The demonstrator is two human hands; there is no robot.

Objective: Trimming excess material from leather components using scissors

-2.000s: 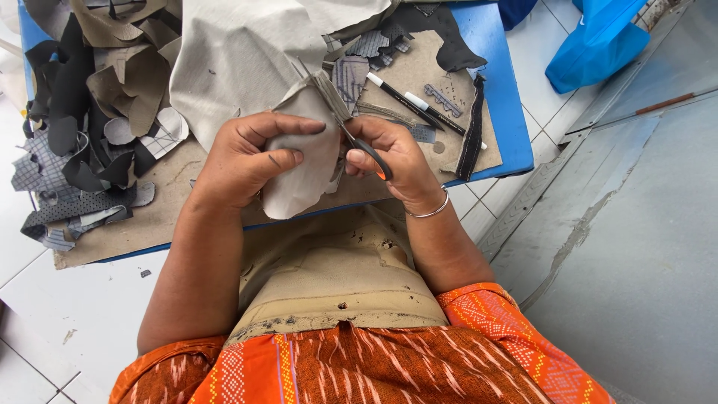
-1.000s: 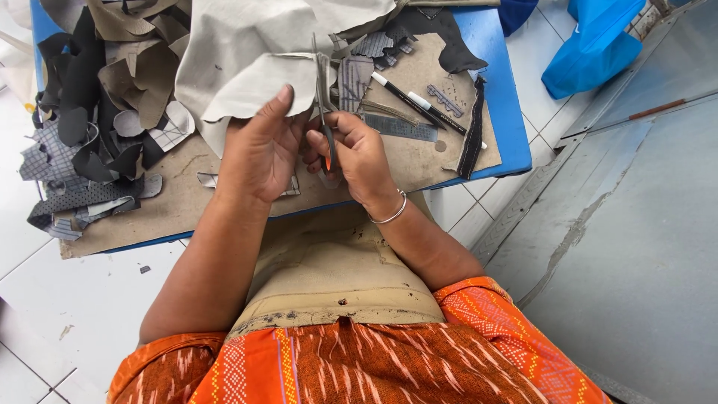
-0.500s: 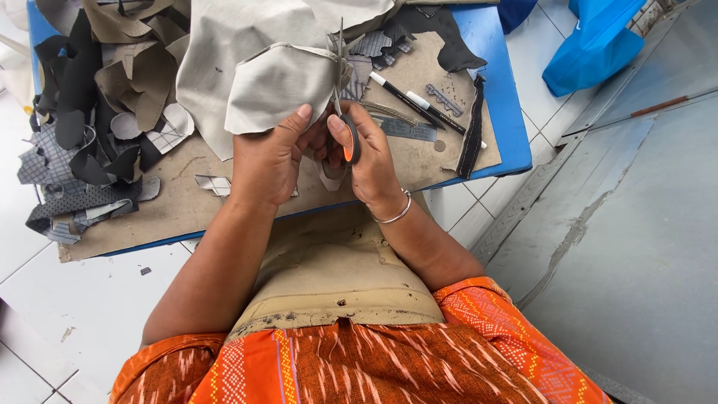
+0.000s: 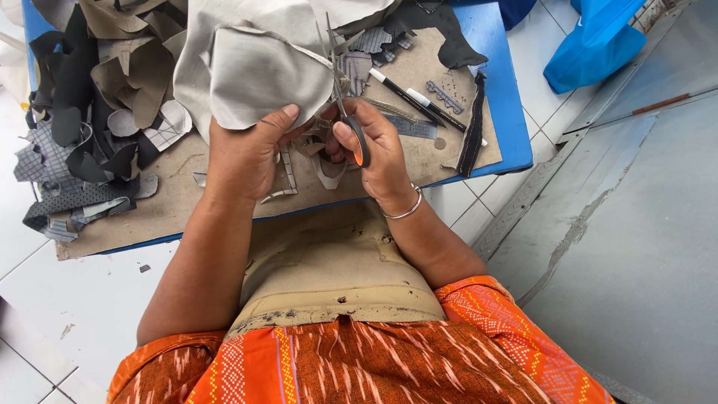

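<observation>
My left hand [image 4: 243, 153] grips the lower edge of a large beige fabric piece [image 4: 254, 63] and holds it up over the table. My right hand [image 4: 374, 146] is closed around the orange-lined handles of a pair of scissors [image 4: 340, 82], whose blades point up and away into the fabric's right edge. Thin beige offcut strips [image 4: 299, 168] lie on the brown cardboard [image 4: 179, 202] just under both hands.
A heap of black, grey and tan scraps [image 4: 82, 120] fills the table's left. Two markers [image 4: 419, 97], a ruler [image 4: 411, 127] and a black strip [image 4: 473, 127] lie to the right. The blue table edge [image 4: 516, 97] borders tiled floor; a blue bag [image 4: 598, 45] lies beyond.
Both hands rose and moved away from my body with the fabric. The piece turned in my left hand, and the scissors swung from lying low to pointing upward along its edge.
</observation>
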